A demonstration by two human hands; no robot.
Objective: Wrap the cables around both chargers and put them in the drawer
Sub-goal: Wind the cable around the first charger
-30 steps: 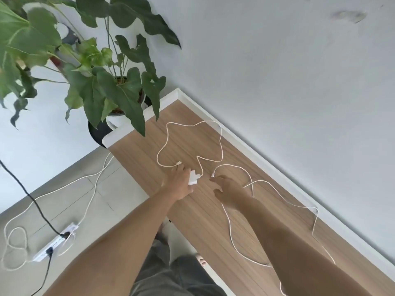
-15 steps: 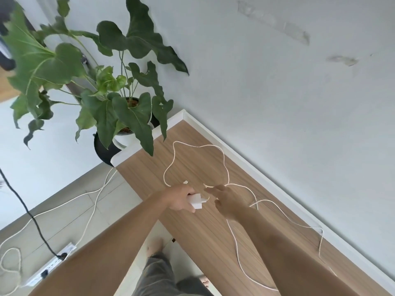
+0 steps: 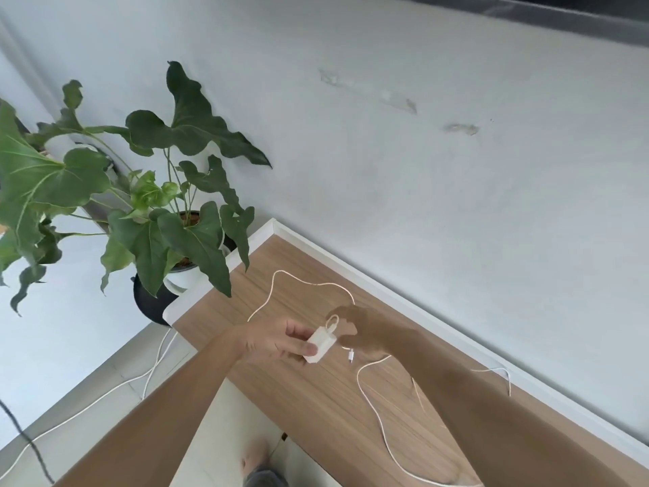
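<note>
Looking down over the wooden desk (image 3: 316, 409) that runs along the white wall (image 3: 439, 177), I see a potted plant (image 3: 168, 212) past its far corner. My left hand (image 3: 277, 340) grips the white charger (image 3: 320, 344) above the desktop, fingers curled round it. Just beside it my right hand (image 3: 365, 332) pinches a small loop of its cable (image 3: 332, 321); a second cable (image 3: 377, 416) trails loose under my right forearm.

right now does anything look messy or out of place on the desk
Yes. White cables sprawl in loose loops over the wooden desk, unwrapped. The left hand holds a white charger; the right hand works a cable loop beside it. More cords trail across the floor.
</note>
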